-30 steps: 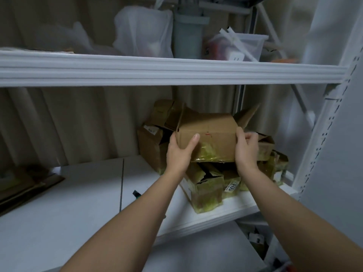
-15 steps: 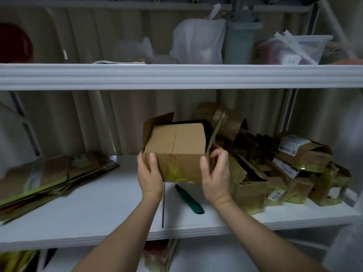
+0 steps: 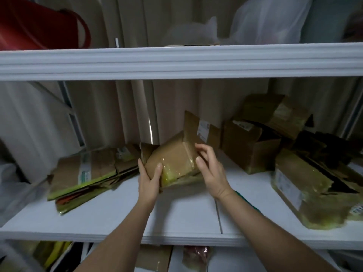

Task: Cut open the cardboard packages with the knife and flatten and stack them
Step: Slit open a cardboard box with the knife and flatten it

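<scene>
Gripping glossy taped cardboard box [image 3: 172,161], left hand [image 3: 149,180] curled; right hand [image 3: 211,169] loose, touching

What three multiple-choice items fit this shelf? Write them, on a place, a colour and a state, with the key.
1. The flattened stack lies: A left of the held box; B on the floor; C at the far right.
2. The container on the upper shelf is: A blue; B red; C green.
3. The held box is: A flattened; B lying untouched; C box-shaped, in hand.
Key: A, the stack lies at the box's left; B, it is plainly red; C, the left hand grips its corner and a flap stands up.
</scene>
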